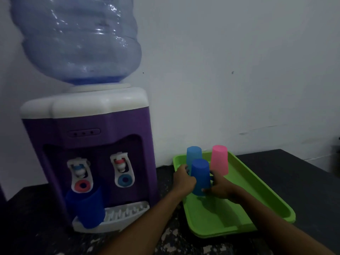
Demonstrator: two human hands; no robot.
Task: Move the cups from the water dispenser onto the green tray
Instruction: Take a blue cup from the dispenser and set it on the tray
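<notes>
A dark blue cup [200,176] stands upside down on the green tray [261,192], gripped from both sides: my left hand [183,179] on its left wall, my right hand [219,188] near its rim. Behind it on the tray stand a light blue cup [194,153] and a pink cup [219,159], both upside down. Another dark blue cup [88,210] sits upright on the drip grille of the purple water dispenser [103,144], under the left tap.
A big blue water bottle [79,39] tops the dispenser. Everything stands on a dark speckled counter [294,172] against a white wall. The tray's near half holds nothing.
</notes>
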